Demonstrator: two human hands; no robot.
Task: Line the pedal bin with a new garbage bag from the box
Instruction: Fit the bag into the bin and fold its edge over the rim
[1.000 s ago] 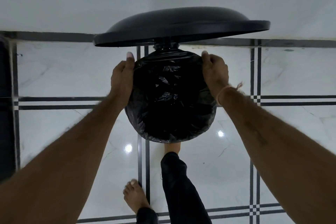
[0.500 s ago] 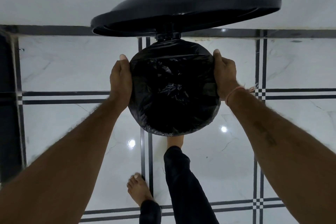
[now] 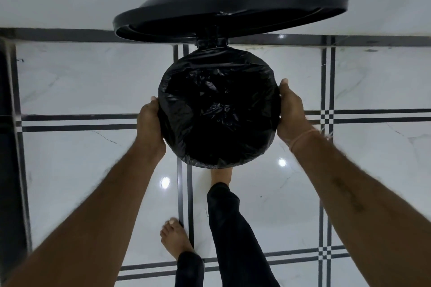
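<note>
Nowhere readable writing: garbage bag (image 3: 219,109), hands.

The garbage bag (image 3: 219,109) is hiding the bin's rim, and the right foot's (image 3: 221,175) toes are hiding underneath.

glossy white tiled floor (image 3: 93,81) carries the bag-lined pedal bin (image 3: 219,109) and one bare foot (image 3: 173,237).
</note>
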